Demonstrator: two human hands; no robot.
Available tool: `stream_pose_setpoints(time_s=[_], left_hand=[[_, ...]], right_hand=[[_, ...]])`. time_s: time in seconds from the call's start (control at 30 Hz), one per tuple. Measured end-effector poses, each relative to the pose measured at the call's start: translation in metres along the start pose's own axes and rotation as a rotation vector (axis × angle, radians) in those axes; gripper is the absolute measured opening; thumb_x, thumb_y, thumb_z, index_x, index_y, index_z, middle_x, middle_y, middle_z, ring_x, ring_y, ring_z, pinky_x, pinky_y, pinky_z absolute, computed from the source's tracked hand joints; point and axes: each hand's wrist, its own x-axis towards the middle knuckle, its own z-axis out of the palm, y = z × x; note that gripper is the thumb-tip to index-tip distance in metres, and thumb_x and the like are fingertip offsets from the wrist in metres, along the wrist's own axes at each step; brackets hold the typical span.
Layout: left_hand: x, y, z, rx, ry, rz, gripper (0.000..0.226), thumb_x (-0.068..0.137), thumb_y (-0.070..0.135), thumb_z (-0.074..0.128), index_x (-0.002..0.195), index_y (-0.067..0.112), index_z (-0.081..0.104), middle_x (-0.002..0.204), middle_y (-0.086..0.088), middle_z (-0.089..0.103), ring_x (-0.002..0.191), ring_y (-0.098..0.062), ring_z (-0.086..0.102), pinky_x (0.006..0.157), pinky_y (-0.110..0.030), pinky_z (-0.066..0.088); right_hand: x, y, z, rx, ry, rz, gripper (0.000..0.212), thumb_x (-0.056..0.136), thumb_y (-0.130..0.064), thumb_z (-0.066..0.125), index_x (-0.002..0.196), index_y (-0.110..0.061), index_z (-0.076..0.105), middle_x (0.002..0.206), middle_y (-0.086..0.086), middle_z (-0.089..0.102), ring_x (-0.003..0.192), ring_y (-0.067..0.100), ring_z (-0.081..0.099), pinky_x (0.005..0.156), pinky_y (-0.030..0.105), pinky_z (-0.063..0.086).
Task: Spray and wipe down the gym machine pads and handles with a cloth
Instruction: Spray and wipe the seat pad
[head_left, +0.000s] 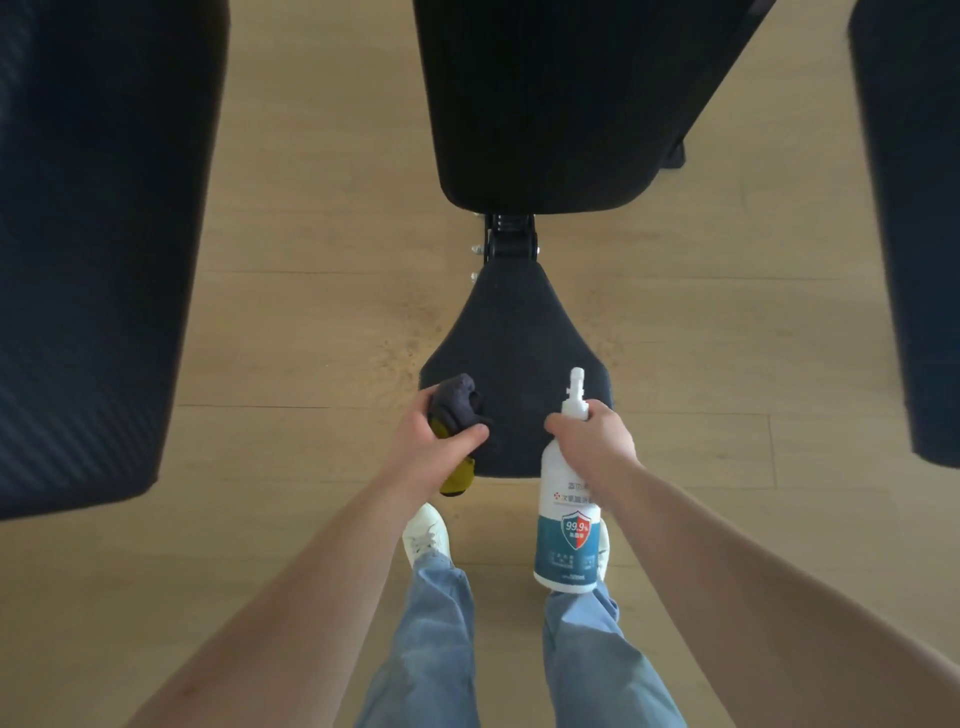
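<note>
A black seat pad (511, 332) of a gym bench lies below me, with the larger black back pad (545, 104) beyond it across a metal hinge (509, 239). My left hand (434, 447) grips a bunched grey and yellow cloth (457, 405) at the seat pad's near left corner. My right hand (595, 436) holds a white spray bottle (569, 525) by its neck, nozzle pointing away over the seat pad's near right corner. The bottle has a teal label with a shield mark.
Two more dark pads flank the bench, one at the left (93, 249) and one at the right (914, 208). A light wooden floor (311, 260) lies underneath. My white shoes (426, 535) and blue jeans stand just before the seat pad.
</note>
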Motion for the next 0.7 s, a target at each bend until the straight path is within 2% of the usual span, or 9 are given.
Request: stream_pose_setpoints(time_s=[0.07, 0.13, 0.27, 0.4, 0.47, 0.57, 0.7], left_hand=[[-0.002, -0.002, 0.002, -0.008, 0.018, -0.015, 0.057, 0.082, 0.029, 0.083, 0.129, 0.032, 0.052, 0.116, 0.013, 0.063, 0.104, -0.007, 0.061, 0.086, -0.027, 0.048], [-0.003, -0.003, 0.001, -0.026, 0.042, -0.024, 0.057, 0.082, 0.030, 0.083, 0.131, 0.029, 0.053, 0.117, 0.010, 0.064, 0.105, -0.010, 0.062, 0.085, -0.028, 0.050], [-0.005, -0.007, -0.011, -0.034, 0.114, -0.026, 0.057, 0.084, 0.027, 0.081, 0.134, 0.024, 0.053, 0.114, 0.010, 0.064, 0.096, -0.005, 0.060, 0.075, -0.022, 0.047], [-0.005, -0.016, -0.024, -0.090, 0.183, -0.074, 0.055, 0.086, 0.023, 0.079, 0.135, 0.022, 0.053, 0.110, 0.010, 0.063, 0.095, -0.004, 0.061, 0.071, -0.019, 0.045], [-0.004, -0.021, -0.032, -0.092, 0.205, -0.086, 0.054, 0.086, 0.021, 0.079, 0.134, 0.021, 0.054, 0.111, 0.007, 0.064, 0.097, -0.008, 0.063, 0.070, -0.019, 0.046], [-0.005, -0.029, -0.041, -0.064, 0.207, -0.104, 0.054, 0.086, 0.021, 0.078, 0.134, 0.021, 0.054, 0.108, 0.009, 0.065, 0.091, -0.002, 0.061, 0.068, -0.018, 0.044], [-0.010, -0.038, -0.048, -0.027, 0.210, -0.135, 0.053, 0.087, 0.022, 0.077, 0.134, 0.022, 0.054, 0.101, 0.013, 0.062, 0.087, 0.003, 0.057, 0.069, -0.021, 0.044]], right_hand=[[-0.001, 0.008, -0.005, 0.035, 0.012, 0.028, 0.025, 0.095, -0.035, 0.064, 0.116, -0.030, 0.052, 0.098, 0.004, 0.067, 0.086, 0.023, 0.068, 0.070, 0.036, 0.053], [-0.005, 0.013, -0.003, 0.017, -0.016, 0.046, 0.026, 0.094, -0.037, 0.065, 0.116, -0.029, 0.053, 0.098, 0.005, 0.068, 0.087, 0.024, 0.069, 0.073, 0.039, 0.057], [-0.017, 0.010, 0.018, -0.124, -0.142, -0.012, 0.020, 0.088, -0.037, 0.069, 0.105, -0.027, 0.063, 0.093, 0.003, 0.070, 0.082, 0.021, 0.069, 0.067, 0.033, 0.053], [-0.030, 0.000, 0.050, -0.279, -0.339, -0.115, 0.021, 0.089, -0.039, 0.071, 0.105, -0.033, 0.058, 0.094, -0.002, 0.068, 0.082, 0.017, 0.067, 0.063, 0.029, 0.049], [-0.034, -0.005, 0.064, -0.306, -0.356, -0.135, 0.018, 0.089, -0.040, 0.069, 0.100, -0.031, 0.058, 0.094, -0.001, 0.068, 0.082, 0.018, 0.068, 0.065, 0.030, 0.051], [-0.039, -0.007, 0.077, -0.327, -0.376, -0.130, 0.014, 0.090, -0.040, 0.067, 0.093, -0.030, 0.058, 0.094, 0.001, 0.068, 0.083, 0.019, 0.069, 0.068, 0.031, 0.055], [-0.047, 0.005, 0.081, -0.348, -0.434, -0.076, 0.023, 0.090, -0.043, 0.066, 0.106, -0.030, 0.055, 0.099, 0.002, 0.068, 0.088, 0.021, 0.070, 0.075, 0.036, 0.058]])
